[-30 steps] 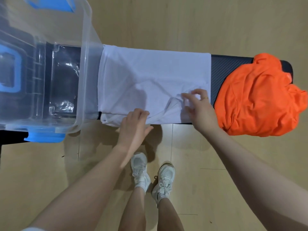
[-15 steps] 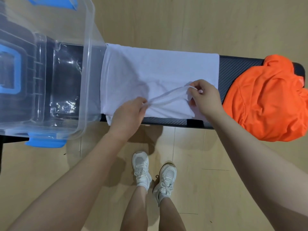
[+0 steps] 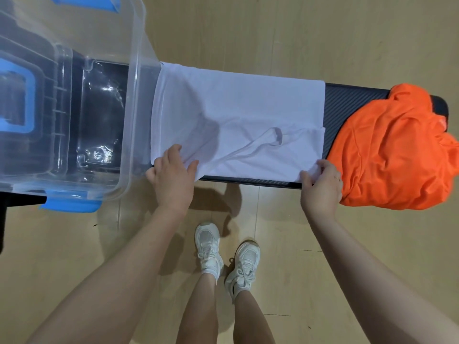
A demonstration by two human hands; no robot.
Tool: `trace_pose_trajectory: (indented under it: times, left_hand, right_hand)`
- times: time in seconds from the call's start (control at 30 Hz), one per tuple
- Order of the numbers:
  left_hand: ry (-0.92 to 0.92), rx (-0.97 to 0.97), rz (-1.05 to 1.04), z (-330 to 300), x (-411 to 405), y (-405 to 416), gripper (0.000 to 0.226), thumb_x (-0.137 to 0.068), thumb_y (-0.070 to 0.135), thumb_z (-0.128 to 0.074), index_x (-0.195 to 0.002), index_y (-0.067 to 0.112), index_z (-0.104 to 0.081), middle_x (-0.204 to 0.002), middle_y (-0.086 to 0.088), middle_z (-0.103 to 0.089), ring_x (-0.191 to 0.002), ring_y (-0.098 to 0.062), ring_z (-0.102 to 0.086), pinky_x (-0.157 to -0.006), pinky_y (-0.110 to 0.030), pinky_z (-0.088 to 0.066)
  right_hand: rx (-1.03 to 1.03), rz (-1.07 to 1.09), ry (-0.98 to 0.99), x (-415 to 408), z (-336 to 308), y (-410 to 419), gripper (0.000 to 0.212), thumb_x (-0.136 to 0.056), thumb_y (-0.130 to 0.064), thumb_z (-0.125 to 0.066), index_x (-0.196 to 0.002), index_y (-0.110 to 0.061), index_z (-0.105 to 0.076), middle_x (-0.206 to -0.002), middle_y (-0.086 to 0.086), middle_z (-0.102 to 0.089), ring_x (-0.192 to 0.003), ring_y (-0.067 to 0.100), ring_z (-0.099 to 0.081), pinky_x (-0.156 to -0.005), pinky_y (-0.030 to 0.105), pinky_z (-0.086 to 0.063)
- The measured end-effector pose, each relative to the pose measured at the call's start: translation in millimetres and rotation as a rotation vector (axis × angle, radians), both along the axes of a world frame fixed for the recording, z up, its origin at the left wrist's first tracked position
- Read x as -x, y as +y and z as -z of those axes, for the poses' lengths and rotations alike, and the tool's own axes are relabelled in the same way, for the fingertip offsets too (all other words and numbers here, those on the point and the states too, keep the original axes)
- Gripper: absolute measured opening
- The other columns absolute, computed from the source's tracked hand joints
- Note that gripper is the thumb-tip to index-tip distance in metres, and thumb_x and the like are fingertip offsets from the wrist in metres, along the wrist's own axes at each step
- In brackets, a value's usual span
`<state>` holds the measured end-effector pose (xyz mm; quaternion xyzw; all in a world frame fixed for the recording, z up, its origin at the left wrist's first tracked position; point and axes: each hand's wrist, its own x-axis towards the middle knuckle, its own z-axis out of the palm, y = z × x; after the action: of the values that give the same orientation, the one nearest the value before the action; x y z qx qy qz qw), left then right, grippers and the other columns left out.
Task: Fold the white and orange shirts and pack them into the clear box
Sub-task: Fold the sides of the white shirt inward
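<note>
**White shirt: both hands at its near edge on the table**

The white shirt is lying flattened across the middle of the dark table, partly folded, with a sleeve lying doubled over on top of the body panel. Its left end is touching, possibly slipping just under, the wall of the clear box; which of the two cannot be told.

The left hand is resting on the near left corner of the white shirt, thumb spread to the right on the fabric, fingers loosely bent over the edge. Whether it is pinching the cloth or only pressing it cannot be told. The right hand is gripping the near right corner, with fabric bunching up between thumb and fingers. A ring is showing on one finger of that hand.

The orange shirt is sitting crumpled at the right end of the table, just beside the right hand, draping over the near edge. The clear box is standing at the left end, open, with blue latches at its rim; nothing is showing inside it.

The person's white sneakers are standing on the wooden floor below the table.
</note>
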<state>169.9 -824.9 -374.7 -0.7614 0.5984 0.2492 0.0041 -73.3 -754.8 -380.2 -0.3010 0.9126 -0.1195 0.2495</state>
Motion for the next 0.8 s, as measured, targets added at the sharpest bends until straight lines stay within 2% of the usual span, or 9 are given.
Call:
trace_pose_trajectory:
  times: [0.1, 0.23, 0.33, 0.43, 0.5, 0.57, 0.67, 0.73, 0.8]
  left_hand:
    - [-0.001, 0.003, 0.015, 0.5, -3.5, 0.9, 0.03, -0.098, 0.032, -0.038, -0.115, 0.013, -0.055, -0.101, -0.009, -0.063, -0.11, -0.026, -0.043, -0.091, -0.036, -0.023]
    - [-0.025, 0.065, 0.092, -10.4, -8.1, 6.4, 0.03, -0.099, 0.025, -0.035, -0.105, 0.007, -0.058, -0.083, -0.011, -0.058, -0.098, -0.033, -0.05, -0.085, -0.037, -0.026]
    - [-0.057, -0.01, 0.146, -17.0, -11.8, 11.2, 0.029, -0.095, 0.022, -0.042, -0.119, 0.009, -0.05, -0.107, -0.014, -0.06, -0.106, -0.035, -0.05, -0.091, -0.041, -0.033]
    - [-0.032, 0.037, 0.202, -18.6, -5.1, 10.6, 0.048, -0.088, 0.021, -0.052, -0.133, 0.009, -0.038, -0.132, -0.012, -0.046, -0.119, -0.034, -0.043, -0.098, -0.044, -0.033]
    - [0.008, 0.114, 0.326, -14.3, 7.9, 0.5, 0.054, -0.088, 0.022, -0.055, -0.137, 0.009, -0.037, -0.143, -0.012, -0.038, -0.126, -0.035, -0.037, -0.101, -0.045, -0.031]
    - [0.003, 0.113, 0.482, -7.6, 23.0, -15.2, 0.06, -0.09, 0.028, -0.055, -0.143, 0.014, -0.031, -0.15, -0.008, -0.029, -0.133, -0.033, -0.031, -0.105, -0.044, -0.027]
    - [-0.045, 0.1, 0.646, 6.0, 36.4, -34.6, 0.052, -0.091, 0.031, -0.053, -0.139, 0.019, -0.037, -0.144, -0.004, -0.038, -0.135, -0.027, -0.027, -0.107, -0.04, -0.016]
    - [-0.062, 0.133, 0.651, 11.6, 36.5, -42.8, 0.035, -0.093, 0.027, -0.049, -0.127, 0.017, -0.051, -0.13, -0.005, -0.049, -0.132, -0.025, -0.03, -0.107, -0.038, -0.01]
    - [-0.101, 0.162, 0.649, 12.0, 33.7, -50.0, 0.027, -0.097, 0.024, -0.041, -0.115, 0.014, -0.058, -0.116, -0.008, -0.056, -0.125, -0.027, -0.037, -0.106, -0.04, -0.013]
  right_hand:
    - [0.052, 0.039, -0.03, 5.3, -0.9, -2.2, 0.032, -0.09, -0.022, -0.052, -0.122, -0.014, -0.049, -0.113, 0.012, -0.061, -0.113, 0.032, -0.044, -0.093, 0.036, -0.028]
    - [0.083, 0.037, -0.005, 17.7, -8.5, 2.0, 0.02, -0.09, -0.016, -0.049, -0.106, -0.011, -0.06, -0.109, 0.01, -0.065, -0.112, 0.033, -0.044, -0.094, 0.036, -0.029]
    - [-0.003, -0.055, 0.044, 22.8, -9.6, 12.0, 0.019, -0.09, -0.013, -0.05, -0.106, -0.009, -0.059, -0.113, 0.014, -0.062, -0.108, 0.037, -0.047, -0.09, 0.041, -0.034]
    - [0.049, -0.261, 0.162, 16.3, -14.4, 5.2, 0.027, -0.087, -0.011, -0.053, -0.113, -0.007, -0.057, -0.119, 0.019, -0.053, -0.108, 0.039, -0.047, -0.086, 0.042, -0.036]
    - [0.132, -0.467, 0.097, 6.2, -18.5, -10.1, 0.033, -0.085, -0.008, -0.054, -0.118, -0.008, -0.056, -0.126, 0.018, -0.048, -0.108, 0.038, -0.05, -0.084, 0.04, -0.04]
    - [0.08, -0.665, -0.014, -4.2, -20.2, -27.0, 0.042, -0.085, -0.005, -0.052, -0.126, -0.014, -0.05, -0.138, 0.011, -0.038, -0.106, 0.032, -0.053, -0.078, 0.039, -0.046]
    - [-0.031, -0.855, -0.053, -13.8, -18.0, -47.4, 0.049, -0.086, -0.007, -0.047, -0.134, -0.019, -0.041, -0.144, 0.002, -0.03, -0.106, 0.028, -0.054, -0.076, 0.041, -0.05]
    - [-0.04, -0.878, -0.027, -13.5, -15.4, -55.7, 0.044, -0.089, -0.011, -0.046, -0.132, -0.019, -0.041, -0.138, 0.003, -0.036, -0.101, 0.03, -0.056, -0.073, 0.043, -0.051]
    - [-0.049, -0.895, 0.018, -10.2, -12.3, -62.3, 0.034, -0.091, -0.014, -0.045, -0.125, -0.017, -0.047, -0.127, 0.006, -0.043, -0.096, 0.033, -0.057, -0.072, 0.043, -0.051]
